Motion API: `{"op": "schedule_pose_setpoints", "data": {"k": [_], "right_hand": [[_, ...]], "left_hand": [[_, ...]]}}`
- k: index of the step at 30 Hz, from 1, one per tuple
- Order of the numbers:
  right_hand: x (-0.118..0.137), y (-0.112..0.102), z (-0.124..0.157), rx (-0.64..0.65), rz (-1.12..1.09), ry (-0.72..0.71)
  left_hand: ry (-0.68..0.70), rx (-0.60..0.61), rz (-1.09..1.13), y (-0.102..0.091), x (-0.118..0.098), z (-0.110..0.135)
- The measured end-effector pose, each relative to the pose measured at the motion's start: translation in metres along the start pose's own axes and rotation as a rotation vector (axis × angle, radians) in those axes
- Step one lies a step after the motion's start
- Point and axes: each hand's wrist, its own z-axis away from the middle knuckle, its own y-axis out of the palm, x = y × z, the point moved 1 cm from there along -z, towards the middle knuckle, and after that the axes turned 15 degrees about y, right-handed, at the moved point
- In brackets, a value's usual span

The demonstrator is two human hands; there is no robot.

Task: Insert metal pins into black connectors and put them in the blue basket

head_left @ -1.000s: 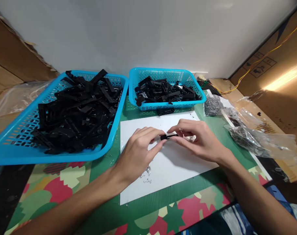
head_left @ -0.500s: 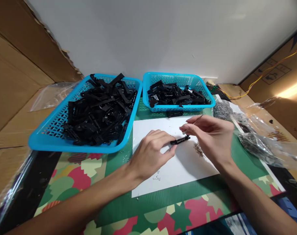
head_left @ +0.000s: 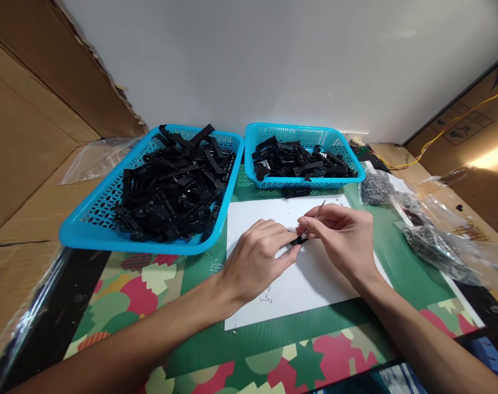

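Over a white sheet (head_left: 249,219), my left hand (head_left: 259,254) pinches a small black plastic part (head_left: 299,239) between thumb and fingers. My right hand (head_left: 342,235) closes on a thin metal pick (head_left: 320,209), its shaft slanting up past the fingertips. The pick's lower end meets the black part, though the fingers hide much of the contact. A few bent wire pieces (head_left: 267,299) lie on the sheet below my left hand.
Black plastic parts fill a large blue basket (head_left: 150,249) at left and a smaller blue basket (head_left: 310,181) behind. Another black part (head_left: 296,192) lies before the smaller basket. Plastic bags of small metal pieces (head_left: 427,243) rest at right.
My right hand has come down and left, bringing the pick onto the black part, which the fingers now cover more. My left hand keeps its grip. The view has shifted slightly.
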Motion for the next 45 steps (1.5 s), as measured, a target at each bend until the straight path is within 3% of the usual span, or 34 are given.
{"op": "schedule_pose_setpoints", "data": {"k": [9,16,18,20,23,28,32,34,37,39,42,45], "right_hand": [[0.009,0.001,0.007,-0.005,0.162,-0.092],[0.001,0.008,0.014,-0.030,0.163,-0.173],[0.001,0.003,0.014,-0.063,0.156,-0.254],[0.006,-0.005,0.012,-0.087,0.188,-0.431],[0.017,-0.019,0.006,0.006,0.370,-0.664],[0.028,-0.022,-0.008,0.108,0.635,-0.722],[0.039,-0.012,-0.030,0.180,0.748,-0.789],[0.051,-0.008,-0.047,0.157,0.748,-0.785],[0.072,-0.004,-0.078,0.019,0.796,-0.637],[0.085,0.004,-0.096,0.017,0.877,-0.522],[0.097,0.032,-0.109,0.084,0.911,-0.466],[0.100,0.077,-0.109,0.193,0.921,-0.469]], "left_hand": [[0.018,0.031,-0.045,0.001,-0.002,0.004],[-0.060,0.046,-0.026,-0.002,-0.003,0.004],[-0.086,0.007,-0.004,-0.004,-0.004,0.003],[-0.126,-0.076,0.037,-0.007,-0.003,0.002],[-0.199,-0.198,0.103,-0.010,-0.001,0.000],[-0.332,-0.337,0.255,-0.014,0.001,-0.002],[-0.431,-0.467,0.342,-0.014,0.002,0.000],[-0.464,-0.515,0.409,-0.012,0.003,0.002],[-0.492,-0.486,0.450,-0.008,0.005,0.004],[-0.510,-0.448,0.432,-0.007,0.006,0.005],[-0.527,-0.457,0.419,-0.006,0.006,0.005],[-0.543,-0.484,0.424,-0.007,0.006,0.004]]}}
